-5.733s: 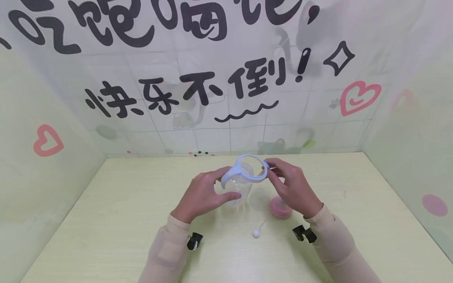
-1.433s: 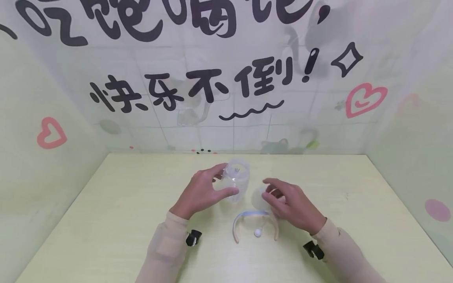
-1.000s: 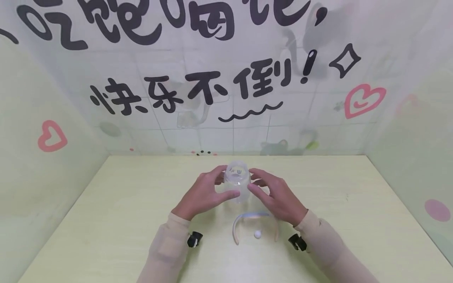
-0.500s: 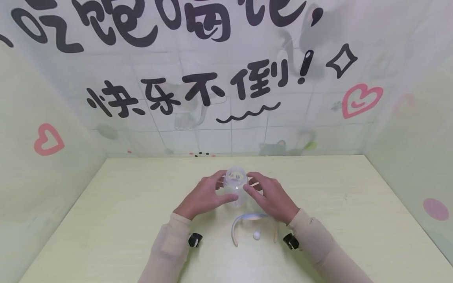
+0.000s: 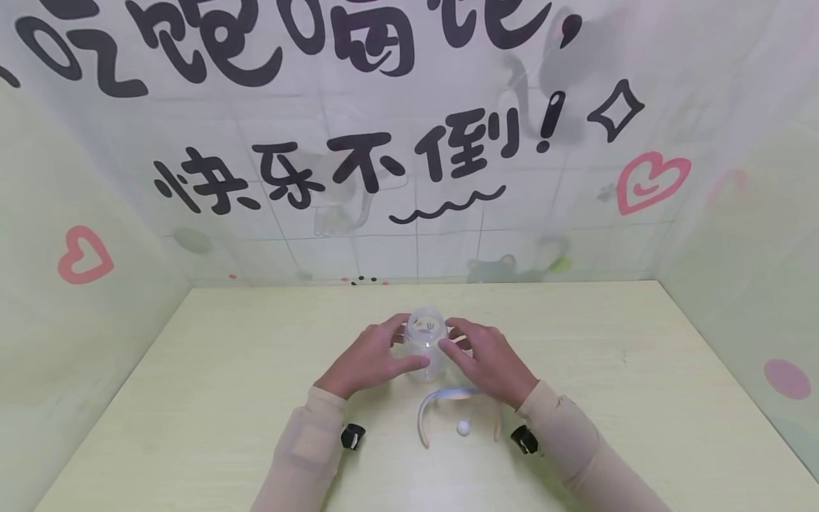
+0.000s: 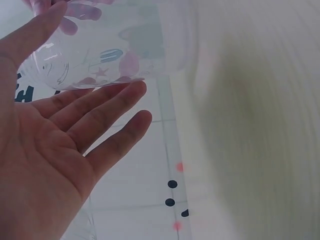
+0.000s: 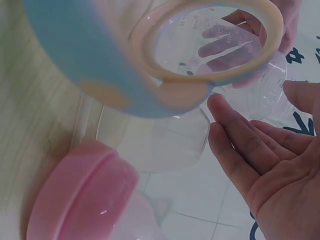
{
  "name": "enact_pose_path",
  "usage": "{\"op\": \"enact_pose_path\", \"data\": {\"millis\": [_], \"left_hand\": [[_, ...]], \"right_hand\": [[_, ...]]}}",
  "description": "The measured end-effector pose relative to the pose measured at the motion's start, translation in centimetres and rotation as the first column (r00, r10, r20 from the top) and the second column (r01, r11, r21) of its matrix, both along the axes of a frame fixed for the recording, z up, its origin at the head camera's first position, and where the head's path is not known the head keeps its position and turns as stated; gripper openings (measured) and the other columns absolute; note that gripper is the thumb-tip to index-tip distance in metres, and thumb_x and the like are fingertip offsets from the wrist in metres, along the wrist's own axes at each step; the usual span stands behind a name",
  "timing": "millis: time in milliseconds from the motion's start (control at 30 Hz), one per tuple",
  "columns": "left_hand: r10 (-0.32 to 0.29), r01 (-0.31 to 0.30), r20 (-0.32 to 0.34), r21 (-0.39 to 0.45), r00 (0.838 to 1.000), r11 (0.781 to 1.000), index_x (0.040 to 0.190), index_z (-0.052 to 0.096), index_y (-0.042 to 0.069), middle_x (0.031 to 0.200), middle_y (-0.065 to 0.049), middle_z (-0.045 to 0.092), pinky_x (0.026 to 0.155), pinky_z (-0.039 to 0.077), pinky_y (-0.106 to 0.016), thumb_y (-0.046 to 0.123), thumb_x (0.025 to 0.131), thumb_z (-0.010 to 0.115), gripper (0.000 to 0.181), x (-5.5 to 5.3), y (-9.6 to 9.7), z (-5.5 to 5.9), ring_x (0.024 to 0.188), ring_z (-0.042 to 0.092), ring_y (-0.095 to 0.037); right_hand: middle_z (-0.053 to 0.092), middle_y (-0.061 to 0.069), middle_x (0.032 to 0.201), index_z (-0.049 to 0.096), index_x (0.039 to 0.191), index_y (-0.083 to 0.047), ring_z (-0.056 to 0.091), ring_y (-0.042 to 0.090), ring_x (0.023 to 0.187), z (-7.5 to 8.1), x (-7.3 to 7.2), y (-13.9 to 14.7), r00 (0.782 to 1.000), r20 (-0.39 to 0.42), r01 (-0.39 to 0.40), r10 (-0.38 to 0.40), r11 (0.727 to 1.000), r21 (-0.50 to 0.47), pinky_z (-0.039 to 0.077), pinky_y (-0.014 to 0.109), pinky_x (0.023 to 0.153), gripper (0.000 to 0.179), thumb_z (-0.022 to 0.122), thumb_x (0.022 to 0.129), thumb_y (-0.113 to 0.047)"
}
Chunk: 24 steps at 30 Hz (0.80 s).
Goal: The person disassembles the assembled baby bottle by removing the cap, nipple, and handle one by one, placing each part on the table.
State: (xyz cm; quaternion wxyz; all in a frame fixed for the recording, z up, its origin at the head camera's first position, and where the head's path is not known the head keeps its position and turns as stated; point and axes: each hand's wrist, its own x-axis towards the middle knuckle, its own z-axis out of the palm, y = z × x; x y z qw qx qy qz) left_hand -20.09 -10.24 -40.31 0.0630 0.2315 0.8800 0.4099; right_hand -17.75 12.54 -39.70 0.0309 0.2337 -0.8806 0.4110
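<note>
A clear baby bottle body (image 5: 426,328), without its top, stands upright between the two hands. My left hand (image 5: 372,357) holds its left side, thumb in front and fingers behind; the left wrist view shows the fingertips against the clear wall. My right hand (image 5: 491,360) holds the right side near the neck with thumb and fingertips. In front of the bottle stands a blue and peach two-handled grip ring (image 7: 65,55). A pink bottle collar (image 7: 85,195) and a clear cap (image 7: 155,137) lie by the right hand; in the head view that hand hides the collar.
A small white straw weight (image 5: 463,427) lies between the grip ring's handles. The pale table (image 5: 211,384) is bordered by a printed back wall (image 5: 358,249) and side walls. Each wrist bears a small black camera.
The grip ring was in the hands over the bottle and now stands on the table. My right hand has come back to the bottle, which has since shifted slightly toward me.
</note>
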Motion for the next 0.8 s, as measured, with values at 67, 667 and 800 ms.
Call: {"op": "enact_pose_path", "data": {"millis": [67, 667, 800], "left_hand": [[0.002, -0.002, 0.001, -0.006, 1.000, 1.000, 0.137, 0.054, 0.014, 0.121, 0.003, 0.068, 0.097, 0.048, -0.043, 0.039, 0.084, 0.080, 0.064, 0.0, 0.0, 0.0, 0.112, 0.064, -0.020], [-0.008, 0.008, 0.000, -0.016, 1.000, 1.000, 0.140, 0.051, 0.014, 0.125, 0.002, 0.065, 0.098, 0.048, -0.044, 0.035, 0.081, 0.082, 0.070, 0.0, -0.7, -0.2, 0.115, 0.062, -0.022], [-0.006, 0.003, -0.033, -0.101, 0.999, 0.995, 0.147, 0.046, 0.011, 0.132, -0.003, 0.062, 0.098, 0.047, -0.047, 0.022, 0.080, 0.080, 0.076, 0.0, -1.1, 0.0, 0.121, 0.059, -0.026]], "right_hand": [[0.071, 0.011, 0.108, 0.060, 0.130, -0.002, 0.072, 0.026, 0.092, -0.1, 0.0, 0.0, 1.000, -0.003, -0.002, 0.002, 1.000, -0.002, 0.056, 0.043, 0.084, 0.038, 0.061, 0.100, -0.026], [0.070, 0.011, 0.114, 0.058, 0.133, -0.003, 0.071, 0.023, 0.096, 0.0, 0.0, -0.1, 1.000, 0.000, 0.008, -0.008, 0.999, 0.035, 0.054, 0.045, 0.087, 0.043, 0.060, 0.100, -0.031], [0.067, 0.011, 0.122, 0.055, 0.138, -0.006, 0.067, 0.025, 0.106, 0.4, -0.1, 1.1, 0.999, -0.030, 0.048, -0.045, 0.994, 0.097, 0.050, 0.050, 0.093, 0.048, 0.059, 0.100, -0.035]]}}
